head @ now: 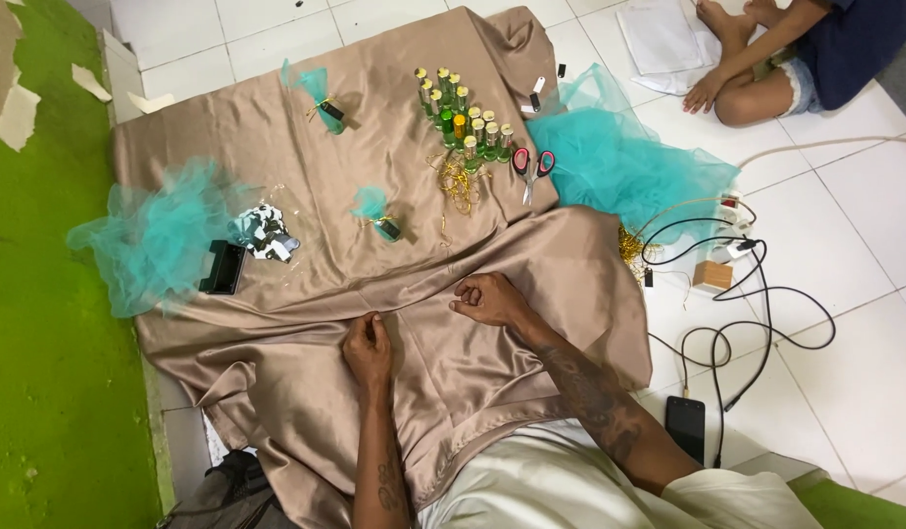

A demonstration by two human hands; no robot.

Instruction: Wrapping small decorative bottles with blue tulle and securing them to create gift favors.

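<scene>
We are looking down on a wide sheet of shiny tan satin cloth (394,167) spread over the white tiled floor (864,225), smooth at its far end and rumpled into soft folds where it drapes toward our lap. Our left hand (367,349) is curled closed, knuckles up, pinching a small ridge of that cloth between thumb and fingers. Our right hand (490,298) sits just beside it, a little farther out, also loosely fisted and pressing on the satin (whether it grips a fold or only rests there we cannot tell). The two hands are near each other but apart.

Beyond the right hand stands a cluster of small green and amber glass bottles with gold caps (463,110), with red-handled scissors (532,168) next to them and a heap of turquoise tulle netting (629,162) further right. Beyond the left hand lies a small bundle wrapped in turquoise tulle (376,212); a second such bundle (320,98) lies further off. Out to the left are more turquoise netting (154,245) and a black rectangular case (223,266). Right of our right forearm lie a black phone (685,427) and tangled black cables (757,304). Another person's hand (705,93) rests on the tiles far off.
</scene>
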